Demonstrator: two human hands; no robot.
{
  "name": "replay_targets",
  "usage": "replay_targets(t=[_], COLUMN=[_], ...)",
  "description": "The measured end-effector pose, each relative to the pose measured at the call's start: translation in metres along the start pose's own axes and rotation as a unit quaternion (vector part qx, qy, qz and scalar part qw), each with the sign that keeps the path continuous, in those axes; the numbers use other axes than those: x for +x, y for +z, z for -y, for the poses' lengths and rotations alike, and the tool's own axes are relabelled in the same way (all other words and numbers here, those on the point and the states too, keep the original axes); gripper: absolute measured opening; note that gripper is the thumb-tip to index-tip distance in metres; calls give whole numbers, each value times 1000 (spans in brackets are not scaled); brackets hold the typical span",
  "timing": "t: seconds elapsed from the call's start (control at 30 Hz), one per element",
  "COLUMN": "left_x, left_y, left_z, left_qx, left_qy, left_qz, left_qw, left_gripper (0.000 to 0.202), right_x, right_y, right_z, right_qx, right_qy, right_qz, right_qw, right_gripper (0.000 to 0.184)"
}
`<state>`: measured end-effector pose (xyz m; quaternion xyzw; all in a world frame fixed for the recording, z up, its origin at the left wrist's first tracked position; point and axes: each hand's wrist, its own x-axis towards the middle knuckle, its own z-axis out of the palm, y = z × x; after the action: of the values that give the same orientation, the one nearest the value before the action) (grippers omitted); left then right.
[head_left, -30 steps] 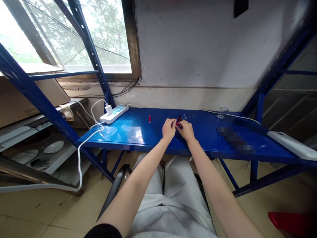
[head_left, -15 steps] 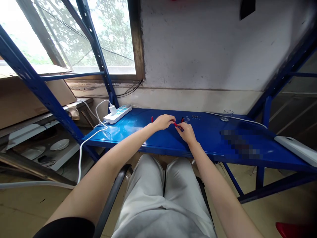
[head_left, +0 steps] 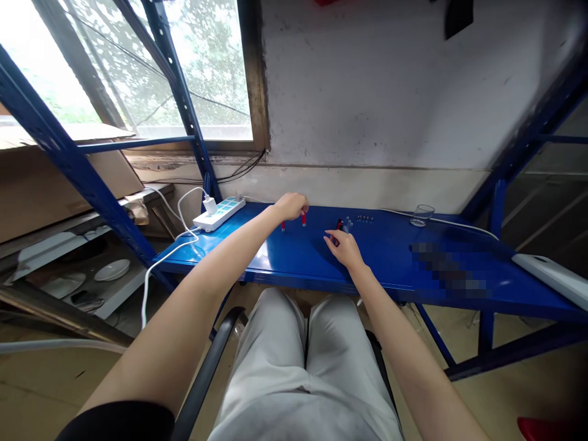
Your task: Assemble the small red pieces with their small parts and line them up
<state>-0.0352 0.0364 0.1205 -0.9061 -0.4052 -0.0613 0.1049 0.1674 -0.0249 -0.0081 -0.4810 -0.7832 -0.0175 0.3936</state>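
Observation:
My left hand (head_left: 293, 206) is closed in a pinch over a small red cylinder (head_left: 304, 219), which hangs upright below the fingertips with a pale lower end. Whether that end touches the table I cannot tell. A similar red piece (head_left: 283, 226) stands just to its left on the blue table (head_left: 294, 260). Over the middle of the table, my right hand (head_left: 345, 247) has thumb and forefinger apart, with nothing visible between them. Right behind it lie dark and red pieces (head_left: 339, 224) and a few clear small pieces (head_left: 348, 225), partly covered by the hand.
Several tiny metallic pieces (head_left: 365, 218) sit in a row farther back. A glass cup (head_left: 421, 215) stands near the wall, beside a white cable. A white power strip (head_left: 219, 214) lies at the left, and a white flat object (head_left: 551, 278) at the right edge.
My left hand has moved left and back, away from my right hand, carrying the red cylinder. My right hand stays about where it was, its fingers now free of the red piece.

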Motion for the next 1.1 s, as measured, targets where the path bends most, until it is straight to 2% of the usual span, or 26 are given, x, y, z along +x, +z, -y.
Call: replay_targets(t=[0.17,0.37,0.77,1.1], left_x=[-8,-15,-20,-12], left_y=[19,39,50,55], left_z=[15,24,33,34], left_qx=[56,51,36,18], left_qy=[-29,-58,-89,-89], left_qz=[42,44,17,19], left_qw=[997,996,995,996], left_gripper=[23,28,28,27], right_x=[0,0,0,0], right_y=[0,0,-2,-2], right_z=[1,3,5,4], right_qx=[-1,-7,-1,1], right_qy=[-1,4,0,-1], right_qz=[5,8,12,10], right_qw=[1000,1000,1000,1000], right_gripper=[41,40,38,36])
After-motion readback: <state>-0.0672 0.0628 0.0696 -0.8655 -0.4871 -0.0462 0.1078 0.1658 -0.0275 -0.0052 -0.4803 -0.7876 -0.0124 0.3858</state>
